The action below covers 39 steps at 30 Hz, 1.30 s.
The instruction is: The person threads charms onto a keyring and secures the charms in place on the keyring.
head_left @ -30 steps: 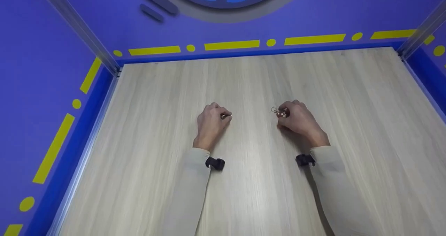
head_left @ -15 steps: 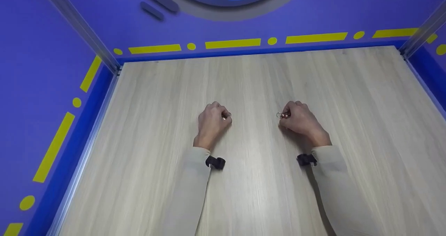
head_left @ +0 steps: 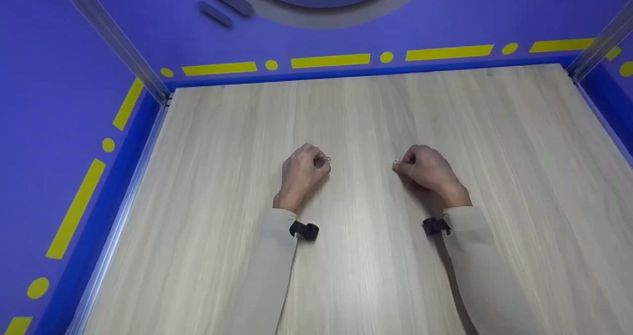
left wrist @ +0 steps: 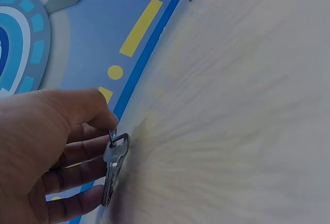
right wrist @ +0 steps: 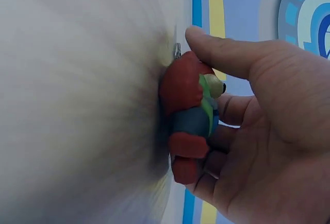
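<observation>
My left hand (head_left: 302,170) is near the middle of the tabletop, thumb and forefinger pinching a small metal ring. From that ring hang several silver keys (left wrist: 115,157), seen in the left wrist view against the other fingers. My right hand (head_left: 430,170) is a short way to the right and holds a red toy figure keychain (right wrist: 180,92) between thumb and fingers. The figure has a cream muzzle with a black nose, green and blue clothing and red limbs. A bit of metal chain (right wrist: 178,50) shows at its top. In the head view the hand hides most of the figure.
Pale wood-grain tabletop (head_left: 346,256) lies under both hands. Blue panels with yellow dashes (head_left: 330,61) stand at the back and both sides, with metal posts (head_left: 111,38) in the corners. Each wrist wears a black camera mount (head_left: 306,230).
The toy figure and its ring, which stuck out to the left of my right fingers, have turned in the grip and are now mostly hidden in the head view. My left hand has barely moved.
</observation>
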Each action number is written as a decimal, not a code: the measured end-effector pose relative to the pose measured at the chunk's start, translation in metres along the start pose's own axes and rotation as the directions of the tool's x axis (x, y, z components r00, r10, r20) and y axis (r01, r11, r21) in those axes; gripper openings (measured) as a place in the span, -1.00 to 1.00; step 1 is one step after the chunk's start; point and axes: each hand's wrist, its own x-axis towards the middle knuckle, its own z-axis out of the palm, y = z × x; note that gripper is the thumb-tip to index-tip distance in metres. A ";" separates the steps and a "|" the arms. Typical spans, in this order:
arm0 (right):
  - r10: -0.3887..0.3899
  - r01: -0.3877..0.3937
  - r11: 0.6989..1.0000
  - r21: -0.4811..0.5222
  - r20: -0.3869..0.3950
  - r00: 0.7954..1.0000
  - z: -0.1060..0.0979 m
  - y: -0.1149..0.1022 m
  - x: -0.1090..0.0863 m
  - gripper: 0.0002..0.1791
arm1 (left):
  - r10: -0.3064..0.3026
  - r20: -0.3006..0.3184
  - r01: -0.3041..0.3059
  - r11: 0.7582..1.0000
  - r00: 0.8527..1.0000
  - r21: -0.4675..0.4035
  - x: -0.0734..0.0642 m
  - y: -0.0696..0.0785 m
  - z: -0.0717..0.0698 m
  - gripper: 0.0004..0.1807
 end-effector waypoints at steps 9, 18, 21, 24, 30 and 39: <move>0.014 -0.014 1.000 0.012 -0.001 1.000 0.001 -0.001 0.001 -0.81 | 0.031 -0.035 -0.032 0.999 0.999 -0.044 0.000 0.000 -0.001 -0.95; 0.004 -0.006 0.997 0.071 0.020 1.000 0.001 0.001 0.000 -0.95 | 0.049 -0.039 -0.052 0.997 0.998 -0.063 0.000 -0.002 -0.001 -0.95; -0.021 0.020 0.996 0.082 0.012 1.000 0.002 0.003 0.000 -0.95 | 0.046 -0.042 -0.049 0.995 0.998 -0.082 0.000 -0.002 -0.001 -0.96; -0.044 0.044 0.996 0.081 -0.006 0.999 0.003 0.004 0.000 -0.93 | 0.043 -0.038 -0.048 0.989 0.998 -0.139 0.000 -0.003 0.000 -0.96; -0.047 0.049 0.990 0.134 -0.019 0.999 0.003 0.005 0.001 -0.92 | 0.040 0.003 -0.036 0.944 0.999 -0.329 0.002 -0.003 -0.002 -0.95; -0.042 0.042 0.963 0.267 -0.006 0.999 0.004 0.000 0.001 -0.88 | 0.041 -0.011 -0.041 0.869 0.999 -0.494 0.002 -0.001 -0.005 -0.95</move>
